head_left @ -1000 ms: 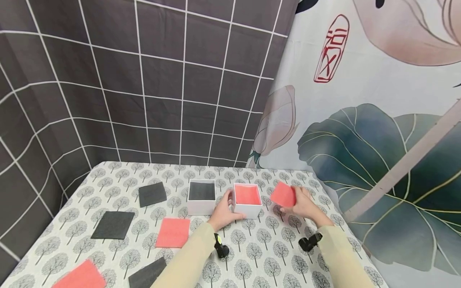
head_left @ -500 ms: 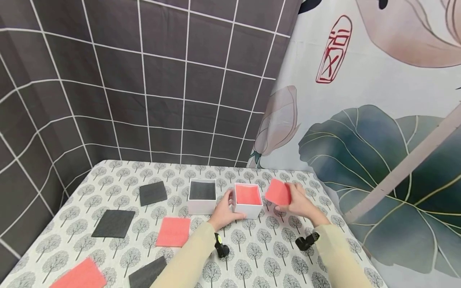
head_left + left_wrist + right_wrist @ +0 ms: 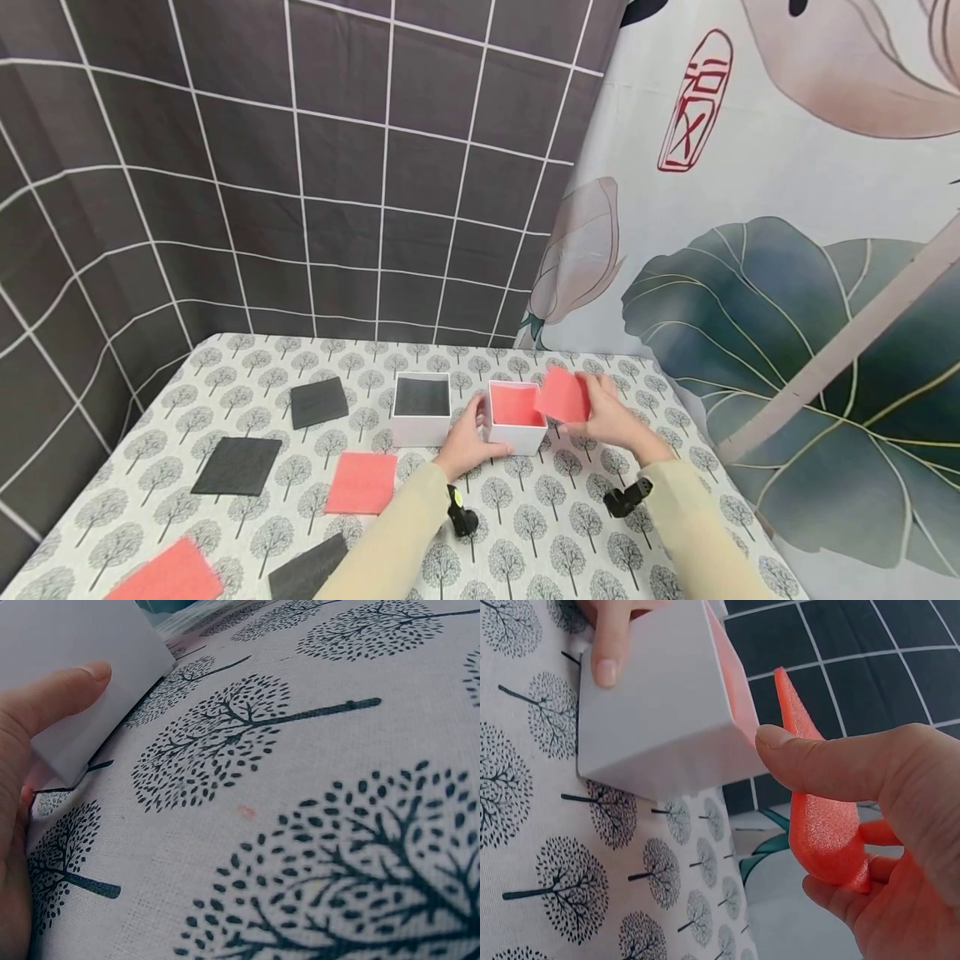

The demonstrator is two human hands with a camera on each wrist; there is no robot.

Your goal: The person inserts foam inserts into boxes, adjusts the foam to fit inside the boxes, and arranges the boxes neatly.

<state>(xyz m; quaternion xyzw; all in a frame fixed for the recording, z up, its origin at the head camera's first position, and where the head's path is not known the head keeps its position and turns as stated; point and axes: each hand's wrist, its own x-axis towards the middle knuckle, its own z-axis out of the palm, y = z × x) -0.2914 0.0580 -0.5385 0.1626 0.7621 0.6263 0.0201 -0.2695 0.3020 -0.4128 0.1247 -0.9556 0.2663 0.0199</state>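
My left hand (image 3: 467, 446) grips the left side of a white open box (image 3: 517, 439), thumb on its front wall; red material shows inside. In the left wrist view that thumb lies along the white box (image 3: 75, 645). Held between thumb and fingers of my right hand (image 3: 607, 417) is a red foam square (image 3: 561, 395). Its left corner overlaps the box's right rim in the head view. From the right wrist, the foam square (image 3: 825, 836) appears bent, close to the box's opening.
A second white box (image 3: 420, 432) with black material inside stands left of the gripped one. Farther left on the tree-print cloth lie black squares (image 3: 237, 466) and red squares (image 3: 362, 483). A dark gridded curtain (image 3: 337, 167) hangs behind.
My right hand has carried the red foam square leftward and slightly up, from beside the box to its right rim. My left hand stays on the box.
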